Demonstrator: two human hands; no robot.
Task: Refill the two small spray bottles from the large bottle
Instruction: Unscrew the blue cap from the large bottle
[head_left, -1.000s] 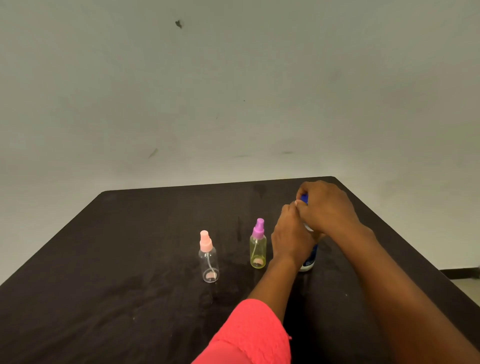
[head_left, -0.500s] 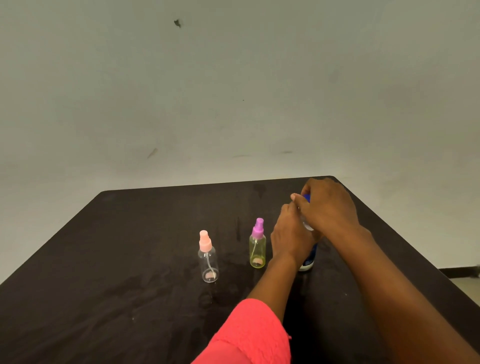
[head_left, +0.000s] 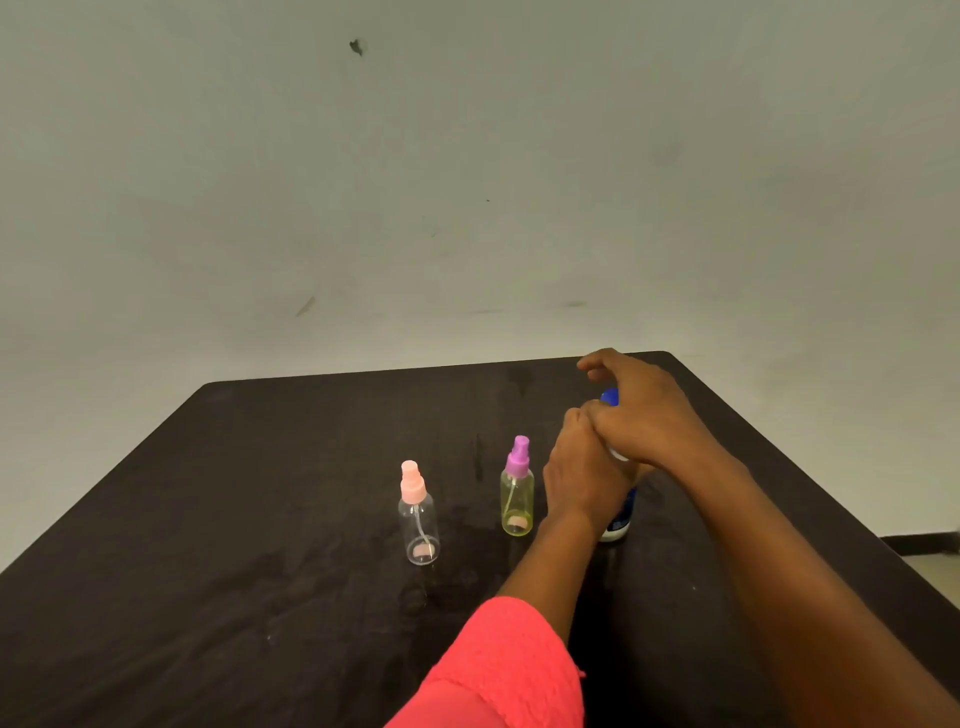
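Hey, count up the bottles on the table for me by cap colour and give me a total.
Pink cap: 1, the clear spray bottle
Purple cap: 1, the yellow-green spray bottle
Blue cap: 1, the large bottle, mostly hidden behind the left hand and right hand
Total: 3 bottles, all upright on the dark table

No text can be read anywhere: the large bottle (head_left: 619, 521) shows what may be a printed label low on its white and blue body, but it is too blurred and too hidden by the left hand (head_left: 584, 475) to make out.
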